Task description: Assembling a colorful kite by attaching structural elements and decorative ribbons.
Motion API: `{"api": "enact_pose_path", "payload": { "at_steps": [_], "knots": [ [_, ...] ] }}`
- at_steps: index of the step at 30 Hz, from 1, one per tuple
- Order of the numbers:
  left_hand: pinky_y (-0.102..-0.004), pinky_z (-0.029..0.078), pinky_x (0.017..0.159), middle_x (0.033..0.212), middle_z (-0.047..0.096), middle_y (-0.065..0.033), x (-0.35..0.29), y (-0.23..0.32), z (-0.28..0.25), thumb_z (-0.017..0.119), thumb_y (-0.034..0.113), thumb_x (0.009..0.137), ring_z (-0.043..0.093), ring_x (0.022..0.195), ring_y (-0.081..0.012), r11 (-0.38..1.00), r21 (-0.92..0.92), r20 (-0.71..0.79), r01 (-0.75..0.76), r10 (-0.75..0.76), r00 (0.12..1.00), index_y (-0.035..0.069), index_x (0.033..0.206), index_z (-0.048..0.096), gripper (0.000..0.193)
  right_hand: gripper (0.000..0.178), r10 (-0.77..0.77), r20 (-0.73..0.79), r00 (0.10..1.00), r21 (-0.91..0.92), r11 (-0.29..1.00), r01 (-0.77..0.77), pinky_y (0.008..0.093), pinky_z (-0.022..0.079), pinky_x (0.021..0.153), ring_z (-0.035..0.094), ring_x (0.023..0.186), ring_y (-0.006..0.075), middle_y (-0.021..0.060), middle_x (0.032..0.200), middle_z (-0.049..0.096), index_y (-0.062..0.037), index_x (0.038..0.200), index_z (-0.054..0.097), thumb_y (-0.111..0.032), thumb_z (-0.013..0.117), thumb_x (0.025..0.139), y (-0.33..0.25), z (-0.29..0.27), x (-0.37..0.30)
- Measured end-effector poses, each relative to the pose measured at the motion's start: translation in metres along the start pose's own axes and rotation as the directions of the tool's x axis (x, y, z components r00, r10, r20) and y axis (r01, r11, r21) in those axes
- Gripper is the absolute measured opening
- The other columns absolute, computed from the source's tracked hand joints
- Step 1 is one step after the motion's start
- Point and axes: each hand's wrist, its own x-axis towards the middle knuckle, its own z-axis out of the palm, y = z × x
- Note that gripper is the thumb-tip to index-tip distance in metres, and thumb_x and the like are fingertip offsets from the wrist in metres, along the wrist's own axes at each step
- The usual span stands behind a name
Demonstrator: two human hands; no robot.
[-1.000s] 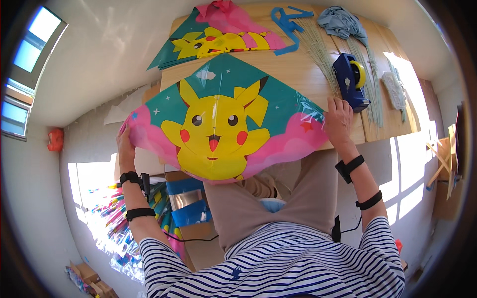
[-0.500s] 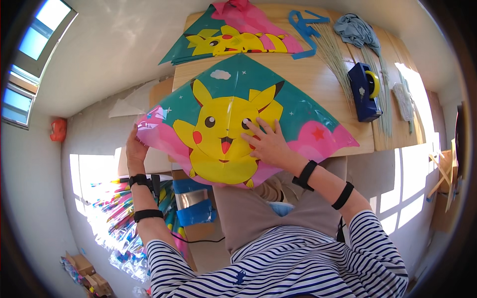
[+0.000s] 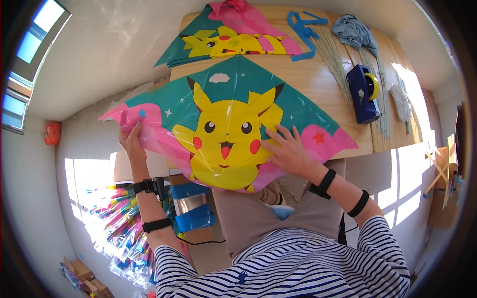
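Observation:
A diamond-shaped kite sail of shiny film lies over the table's front edge, its lower part hanging above my lap. It is teal above and pink below, with a yellow cartoon animal in the middle. My left hand pinches the pink left edge, thumb on top and the other fingers hidden underneath. On the animal's right side my right hand rests flat, fingers spread. Behind it lies a stack of folded kite sails with the same print.
On the wooden table at the right stand a blue tape dispenser, thin pale sticks, a grey cloth and blue strips. Bundled kites lie low at the left, beside a blue-taped box.
The sail's left corner, folded or curled before, is now spread out to the left. My left hand has shifted its hold on the edge; my right hand has slid right, off the animal's cheek.

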Motion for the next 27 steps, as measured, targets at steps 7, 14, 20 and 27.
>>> {"api": "enact_pose_path", "payload": {
  "at_steps": [7,14,20,27],
  "knots": [
    [-0.0324,0.055,0.078,0.100,0.069,-0.0096,-0.113,0.057,0.102,0.069,-0.003,0.085,0.067,0.087,-0.0209,0.785,0.437,0.360,-0.440,0.295,0.885,-0.003,0.120,0.062,0.036,0.054,-0.005,-0.070,0.998,0.013,1.000,0.006,0.0685,0.031,0.107,0.043,0.130,0.0388,0.0112,0.133,0.052,-0.0136,0.126,0.063,-0.022,0.078,0.075,-0.002,-0.002,0.017],
    [-0.0391,0.049,0.074,0.089,0.068,-0.0134,-0.149,0.057,0.153,0.066,-0.010,0.076,0.061,0.080,-0.0329,0.411,0.382,0.739,-0.828,0.402,0.540,0.001,0.109,0.070,0.035,0.061,0.008,-0.282,0.959,0.421,0.900,0.116,0.0465,0.049,0.097,0.057,0.111,0.0365,0.0138,0.135,0.051,-0.0102,0.136,0.055,-0.013,0.075,0.079,0.025,0.012,0.040],
    [-0.0360,0.051,0.077,0.092,0.071,-0.0122,-0.140,0.069,0.158,0.072,-0.008,0.076,0.065,0.085,-0.0279,0.549,0.407,0.670,-0.730,0.364,0.647,0.003,0.110,0.071,0.035,0.044,0.044,-0.390,0.920,0.672,0.696,0.252,0.0335,0.052,0.092,0.062,0.110,0.0277,0.0155,0.146,0.046,-0.0071,0.131,0.061,-0.001,0.060,0.087,0.018,-0.043,0.145],
    [-0.0310,0.053,0.079,0.095,0.073,-0.0083,-0.146,0.064,0.142,0.076,-0.004,0.077,0.068,0.090,-0.0215,0.726,0.531,0.396,-0.436,0.243,0.886,0.003,0.110,0.071,0.034,0.018,-0.107,-0.363,0.926,0.727,0.589,0.353,0.0273,0.050,0.093,0.065,0.100,0.0179,0.0107,0.113,0.068,-0.0040,0.094,0.073,-0.001,0.063,0.079,0.028,-0.056,0.187]
  ]
}}
